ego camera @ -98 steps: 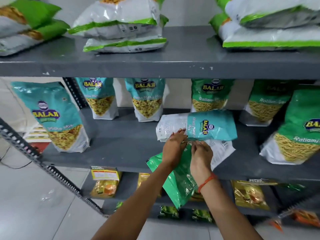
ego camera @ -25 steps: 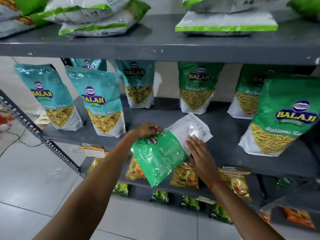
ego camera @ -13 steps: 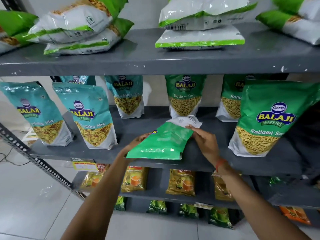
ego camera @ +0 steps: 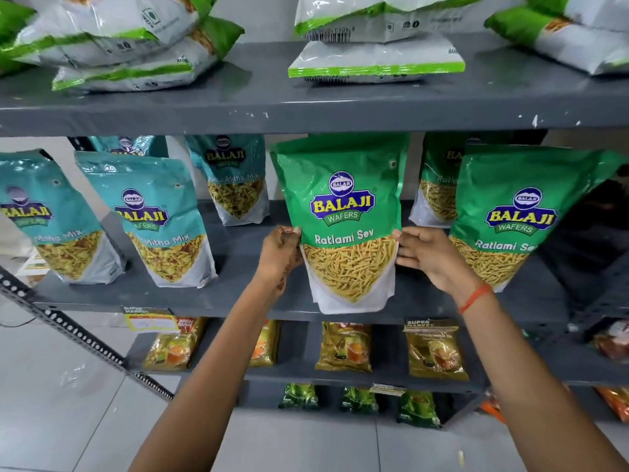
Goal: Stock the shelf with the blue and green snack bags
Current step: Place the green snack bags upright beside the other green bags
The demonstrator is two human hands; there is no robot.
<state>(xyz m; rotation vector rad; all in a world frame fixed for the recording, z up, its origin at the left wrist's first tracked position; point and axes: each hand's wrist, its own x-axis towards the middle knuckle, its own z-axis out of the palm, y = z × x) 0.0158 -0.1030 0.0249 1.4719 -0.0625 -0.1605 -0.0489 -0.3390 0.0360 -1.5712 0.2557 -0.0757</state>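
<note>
A green Ratlami Sev snack bag (ego camera: 343,212) stands upright at the front edge of the grey middle shelf (ego camera: 238,294), label facing me. My left hand (ego camera: 280,255) grips its left edge and my right hand (ego camera: 430,255) holds its right edge. To the left stand blue Mitha Mix bags (ego camera: 153,219), one of them (ego camera: 44,216) at the far left and another (ego camera: 235,178) further back. To the right stands another green bag (ego camera: 520,212), with one more green bag (ego camera: 439,185) behind it.
The top shelf (ego camera: 306,103) carries flat-lying white and green bags (ego camera: 374,52). Lower shelves hold yellow tea packets (ego camera: 343,345) and small dark green packets (ego camera: 418,408). A perforated metal brace (ego camera: 68,328) slants at the left over a grey tiled floor.
Half a second ago the green bag lay flat on the middle shelf under my hands; now it stands upright, facing me, with a hand on each side.
</note>
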